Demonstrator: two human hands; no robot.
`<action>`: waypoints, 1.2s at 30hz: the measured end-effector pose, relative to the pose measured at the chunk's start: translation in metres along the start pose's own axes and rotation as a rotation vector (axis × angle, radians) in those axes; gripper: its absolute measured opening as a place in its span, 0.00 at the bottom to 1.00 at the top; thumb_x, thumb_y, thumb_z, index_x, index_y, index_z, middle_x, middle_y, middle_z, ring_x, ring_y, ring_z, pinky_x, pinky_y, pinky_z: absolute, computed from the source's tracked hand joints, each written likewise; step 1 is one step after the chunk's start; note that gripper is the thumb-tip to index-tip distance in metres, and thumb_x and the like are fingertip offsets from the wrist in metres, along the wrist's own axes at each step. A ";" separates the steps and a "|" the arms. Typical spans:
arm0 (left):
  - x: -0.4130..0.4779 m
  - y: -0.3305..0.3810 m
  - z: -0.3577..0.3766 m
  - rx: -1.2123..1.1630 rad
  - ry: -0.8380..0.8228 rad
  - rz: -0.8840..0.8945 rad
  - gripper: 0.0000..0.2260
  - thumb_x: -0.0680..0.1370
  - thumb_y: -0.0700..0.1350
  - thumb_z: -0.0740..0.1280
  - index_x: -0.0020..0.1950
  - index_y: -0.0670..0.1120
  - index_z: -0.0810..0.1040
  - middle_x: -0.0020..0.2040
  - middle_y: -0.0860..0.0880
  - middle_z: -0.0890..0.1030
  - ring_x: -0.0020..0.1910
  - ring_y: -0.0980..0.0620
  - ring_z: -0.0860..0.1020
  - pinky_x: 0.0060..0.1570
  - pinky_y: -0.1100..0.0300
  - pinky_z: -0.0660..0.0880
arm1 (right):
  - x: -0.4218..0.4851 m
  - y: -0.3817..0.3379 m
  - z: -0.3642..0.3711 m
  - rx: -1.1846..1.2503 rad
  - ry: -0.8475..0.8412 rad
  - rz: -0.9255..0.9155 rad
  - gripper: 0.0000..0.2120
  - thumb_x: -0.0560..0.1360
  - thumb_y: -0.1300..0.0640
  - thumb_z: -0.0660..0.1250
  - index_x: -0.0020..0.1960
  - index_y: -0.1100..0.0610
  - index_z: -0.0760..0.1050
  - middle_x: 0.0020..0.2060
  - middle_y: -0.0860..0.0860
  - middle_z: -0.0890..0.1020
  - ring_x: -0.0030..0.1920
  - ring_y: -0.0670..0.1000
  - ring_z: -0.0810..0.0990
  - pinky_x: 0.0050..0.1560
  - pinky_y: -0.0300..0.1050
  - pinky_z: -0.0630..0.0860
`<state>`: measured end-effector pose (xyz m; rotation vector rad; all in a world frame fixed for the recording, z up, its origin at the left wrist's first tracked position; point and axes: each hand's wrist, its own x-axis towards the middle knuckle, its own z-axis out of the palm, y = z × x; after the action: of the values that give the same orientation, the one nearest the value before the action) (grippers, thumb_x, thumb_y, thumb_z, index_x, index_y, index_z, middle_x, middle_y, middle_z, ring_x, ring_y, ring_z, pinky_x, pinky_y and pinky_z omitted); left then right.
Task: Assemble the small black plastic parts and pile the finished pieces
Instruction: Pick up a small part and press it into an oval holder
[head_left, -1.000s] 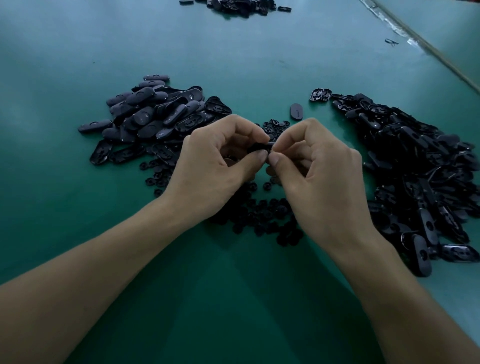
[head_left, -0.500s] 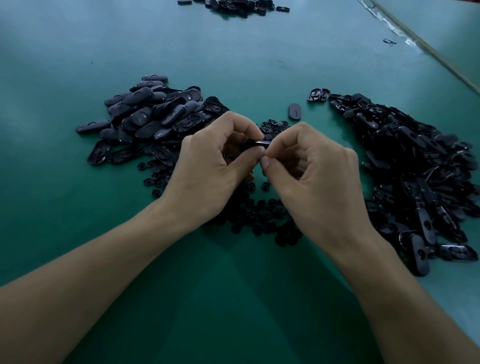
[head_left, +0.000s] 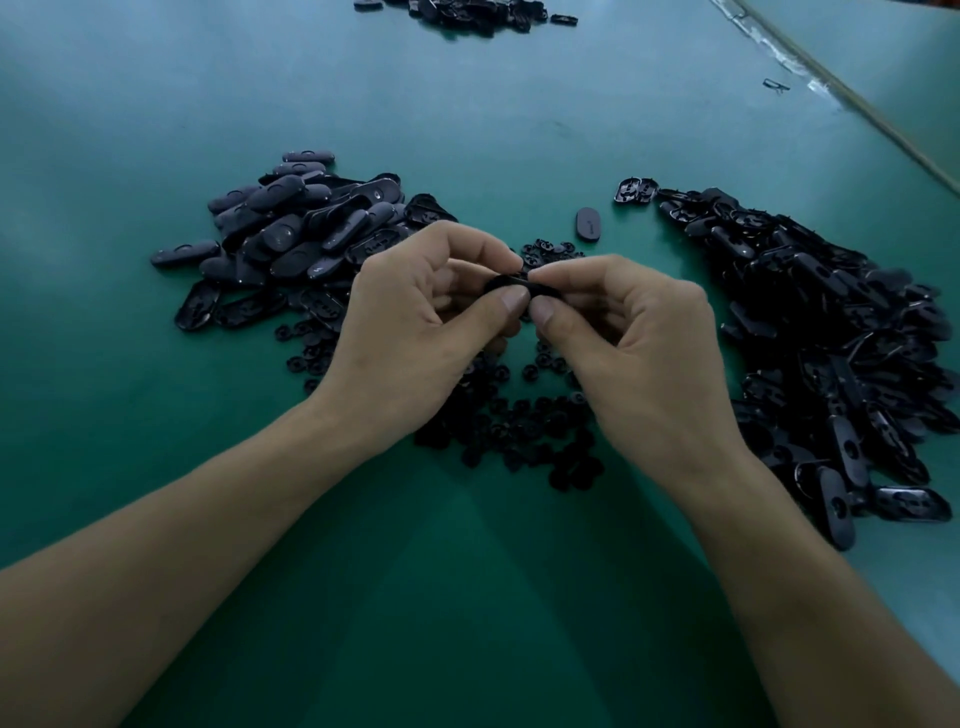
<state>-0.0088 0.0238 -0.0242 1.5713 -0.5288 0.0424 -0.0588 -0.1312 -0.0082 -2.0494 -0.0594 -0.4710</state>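
Note:
A small black plastic part (head_left: 511, 284) sits between both hands above the middle of the green table (head_left: 467, 597). My left hand (head_left: 415, 332) pinches its left end between thumb and curled fingers. My right hand (head_left: 639, 353) pinches its right end the same way, so most of the part is hidden. A heap of small round black clips (head_left: 524, 426) lies under the hands. A pile of oval black pieces (head_left: 291, 228) lies to the left. A larger pile of open oval shells (head_left: 841, 332) lies to the right.
One loose oval piece (head_left: 588, 224) and an open shell (head_left: 635, 189) lie beyond the hands. Another black pile (head_left: 472, 13) sits at the far edge. A table seam (head_left: 831, 93) runs diagonally at the upper right, with a small stray part (head_left: 775, 84) near it.
Both hands stay together on the part, and the fingers have shifted slightly on it. The view has drifted a little; the piles have not moved.

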 end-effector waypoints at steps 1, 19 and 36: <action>0.000 0.000 0.000 -0.007 -0.001 -0.005 0.09 0.76 0.35 0.72 0.49 0.48 0.79 0.37 0.54 0.85 0.36 0.57 0.83 0.40 0.63 0.80 | 0.000 0.001 -0.001 0.027 -0.006 0.010 0.09 0.76 0.62 0.73 0.53 0.51 0.83 0.43 0.41 0.85 0.46 0.40 0.85 0.51 0.38 0.81; 0.000 0.001 0.002 0.036 -0.012 0.008 0.11 0.75 0.34 0.74 0.50 0.50 0.82 0.40 0.57 0.86 0.39 0.57 0.84 0.43 0.66 0.80 | 0.004 0.005 -0.001 0.047 -0.033 0.124 0.05 0.75 0.59 0.72 0.43 0.50 0.81 0.36 0.42 0.85 0.36 0.42 0.82 0.41 0.43 0.80; -0.002 0.000 0.000 0.064 0.088 0.031 0.11 0.72 0.35 0.77 0.48 0.50 0.83 0.38 0.54 0.86 0.35 0.58 0.83 0.39 0.66 0.79 | 0.002 -0.003 -0.004 0.063 -0.036 0.086 0.06 0.75 0.63 0.73 0.48 0.53 0.83 0.39 0.46 0.86 0.41 0.45 0.85 0.47 0.49 0.83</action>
<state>-0.0102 0.0246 -0.0250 1.6157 -0.4860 0.1526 -0.0592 -0.1338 -0.0032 -1.9906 -0.0075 -0.3738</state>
